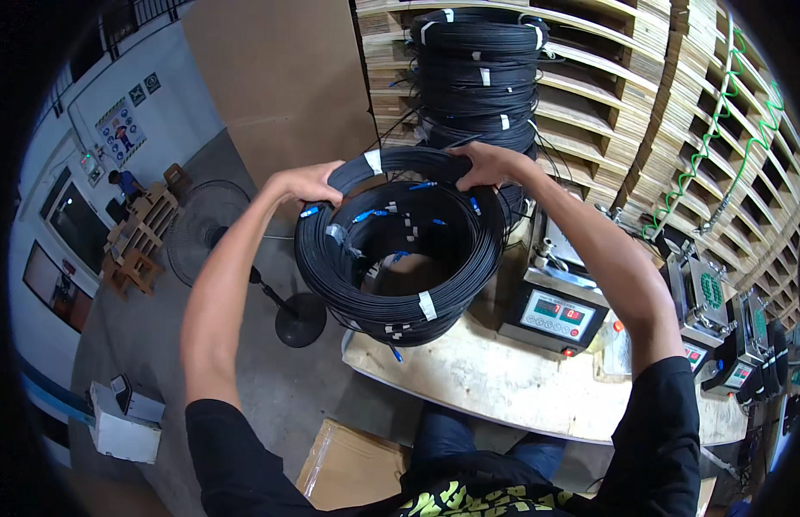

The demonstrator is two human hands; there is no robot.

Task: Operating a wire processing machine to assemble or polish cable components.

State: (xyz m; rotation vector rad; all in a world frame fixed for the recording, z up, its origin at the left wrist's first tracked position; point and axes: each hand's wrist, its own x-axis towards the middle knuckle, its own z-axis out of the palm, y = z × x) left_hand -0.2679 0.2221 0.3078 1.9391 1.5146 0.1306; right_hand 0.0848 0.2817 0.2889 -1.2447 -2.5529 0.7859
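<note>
Both my hands grip the far rim of a large coil of black cable (378, 295), which sits at the top of a stack of similar coils on the table's left end. My left hand (309, 183) closes on its far left side, thumb over the inner edge. On the far right side, my right hand (489, 164) holds it the same way. White tape strips (427, 305) bind the coil. Small blue cable connectors (363, 215) show around its inside, and another blue connector (396, 353) hangs below the stack at the front.
A taller stack of black coils (478, 77) stands behind, against wooden pallets (590, 112). Machines with lit panels (555, 314) line the wooden table (469, 379) to the right. A floor fan (210, 233) stands left, a flat cardboard piece (353, 465) lies below. Another person (124, 183) is far left.
</note>
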